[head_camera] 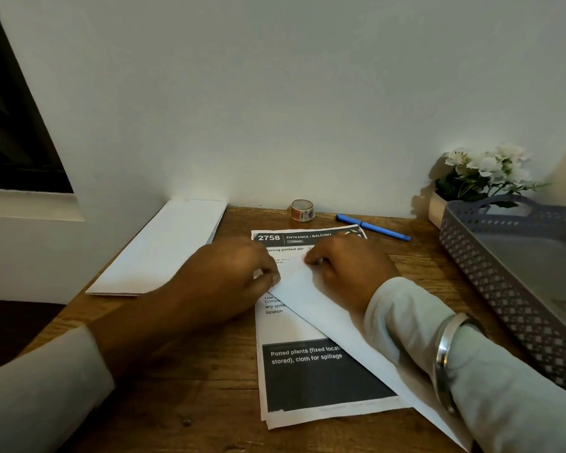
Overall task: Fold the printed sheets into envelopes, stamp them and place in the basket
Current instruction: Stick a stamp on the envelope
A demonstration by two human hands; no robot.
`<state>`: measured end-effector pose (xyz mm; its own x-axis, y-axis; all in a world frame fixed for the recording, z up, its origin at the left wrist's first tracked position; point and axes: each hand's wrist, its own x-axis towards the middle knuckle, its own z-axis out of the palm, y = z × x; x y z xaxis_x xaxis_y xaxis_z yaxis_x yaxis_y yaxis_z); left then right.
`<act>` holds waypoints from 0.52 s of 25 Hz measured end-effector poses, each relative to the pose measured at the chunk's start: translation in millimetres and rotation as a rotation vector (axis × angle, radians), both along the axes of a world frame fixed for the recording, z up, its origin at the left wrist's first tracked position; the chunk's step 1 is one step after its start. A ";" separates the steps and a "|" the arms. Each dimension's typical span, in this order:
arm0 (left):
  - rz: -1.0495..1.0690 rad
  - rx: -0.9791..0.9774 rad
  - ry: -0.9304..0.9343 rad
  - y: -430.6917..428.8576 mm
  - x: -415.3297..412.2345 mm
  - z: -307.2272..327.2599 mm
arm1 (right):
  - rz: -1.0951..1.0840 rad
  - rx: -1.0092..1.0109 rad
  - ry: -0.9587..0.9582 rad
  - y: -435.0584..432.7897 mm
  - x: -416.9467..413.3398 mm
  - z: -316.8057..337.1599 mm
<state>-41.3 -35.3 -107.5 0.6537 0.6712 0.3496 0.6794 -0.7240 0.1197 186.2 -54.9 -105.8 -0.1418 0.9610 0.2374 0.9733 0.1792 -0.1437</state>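
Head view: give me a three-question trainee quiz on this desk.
1. True or false: the tape roll stands inside the basket.
2. The left hand and the right hand both touch: A) the blue pen, B) the printed sheet, C) the flowers.
3. Fill in: the basket sits to the printed sheet's ___ side.
Key: 1 false; 2 B; 3 right.

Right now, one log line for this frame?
step: folding printed sheet | left hand: pinches flap tip | right hand: rests on flap | basket: right of sheet
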 end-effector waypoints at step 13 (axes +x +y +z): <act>0.248 -0.020 -0.044 134.9 93.6 -10.9 | 0.065 -0.007 0.107 0.1 4.9 3.3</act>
